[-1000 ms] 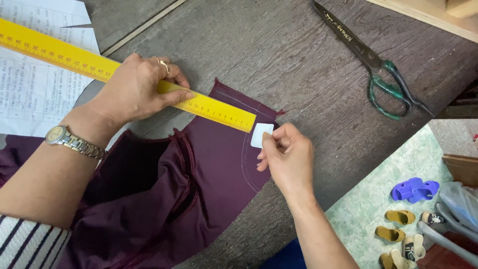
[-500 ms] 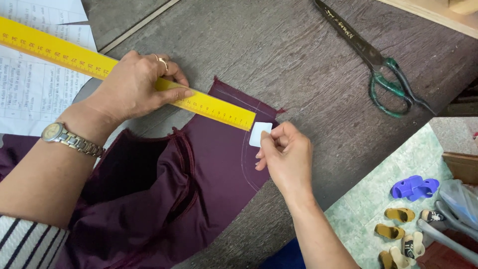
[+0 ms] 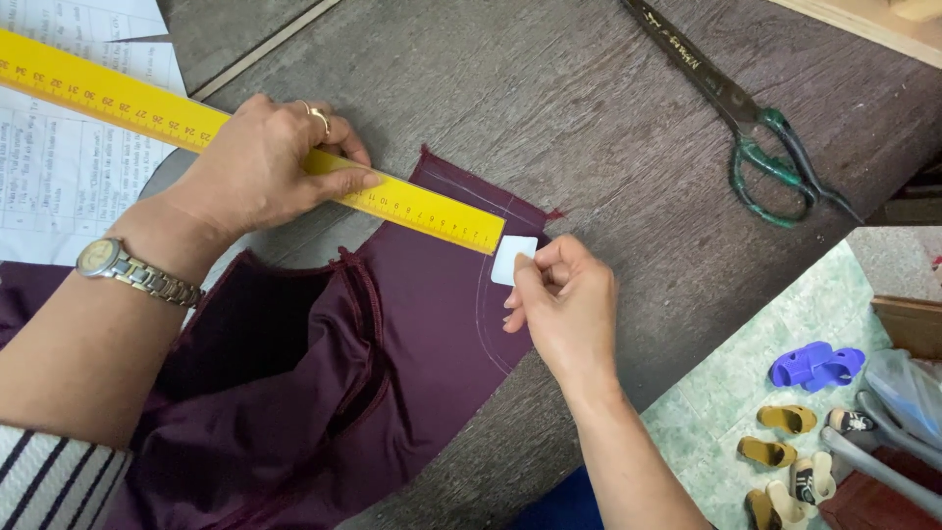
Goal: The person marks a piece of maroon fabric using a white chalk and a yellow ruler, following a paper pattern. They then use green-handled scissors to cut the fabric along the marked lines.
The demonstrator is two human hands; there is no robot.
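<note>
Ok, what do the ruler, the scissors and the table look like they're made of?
Ruler: probably painted metal or plastic, judging by its flat, rigid, glossy yellow face with printed marks. Scissors: dark, dull metal blades, with green loops that look coated or wrapped. Table: wood, grey-brown and matt, with visible grain and a worn surface.
</note>
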